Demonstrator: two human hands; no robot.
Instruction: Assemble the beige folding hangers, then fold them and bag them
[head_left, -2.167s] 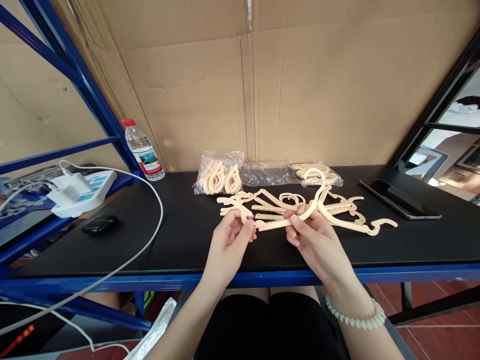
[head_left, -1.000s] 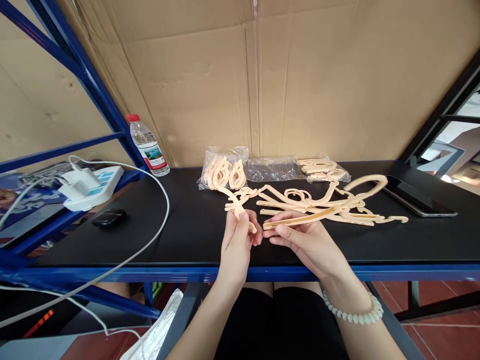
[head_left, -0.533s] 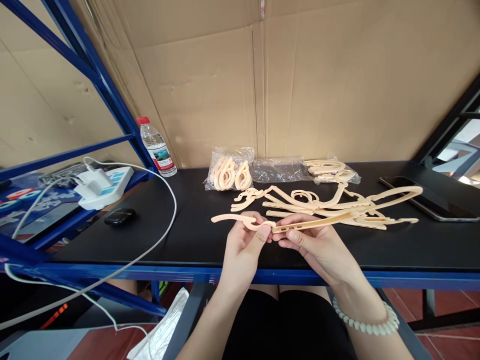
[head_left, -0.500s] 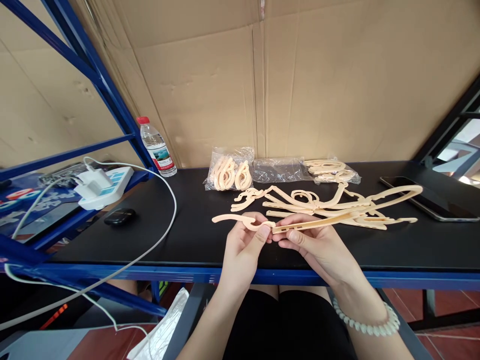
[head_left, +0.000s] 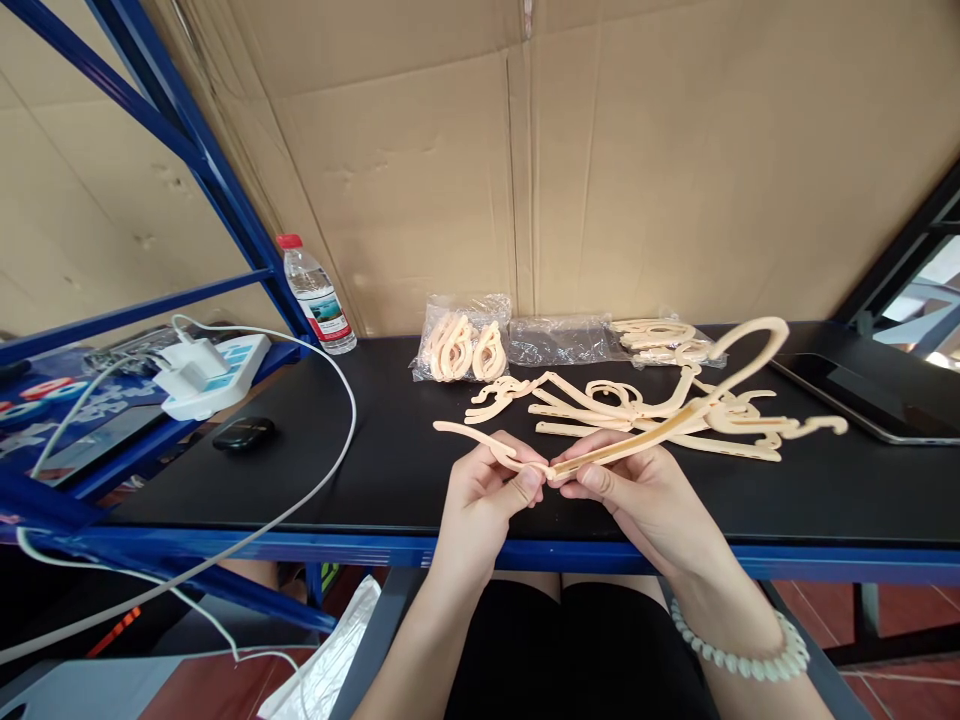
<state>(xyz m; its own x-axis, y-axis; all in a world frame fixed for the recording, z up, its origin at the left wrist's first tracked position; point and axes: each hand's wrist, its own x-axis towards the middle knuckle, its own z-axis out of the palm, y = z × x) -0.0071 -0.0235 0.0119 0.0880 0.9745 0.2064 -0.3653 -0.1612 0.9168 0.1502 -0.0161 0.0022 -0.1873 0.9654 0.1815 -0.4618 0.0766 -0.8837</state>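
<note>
Above the front edge of the black table, both hands meet over beige plastic hanger parts. My left hand pinches a slim curved hanger piece between thumb and fingers, its free end pointing up and left. In my right hand is a long hanger arm with a big loop at its far end, raised to the upper right. The near ends of the two pieces meet between my fingertips; whether they are joined I cannot tell. Just behind lie more loose hanger parts, partly overlapped by the held arm.
At the back stand a clear bag of folded hangers and flatter plastic packaging. A tablet lies at right. To the left are a water bottle, a black mouse-like object, a power strip and a looping white cable.
The looped end of the long arm has swung up and left. The curved piece in my left hand has turned, its inner end now lower. Both hands keep their grip.
</note>
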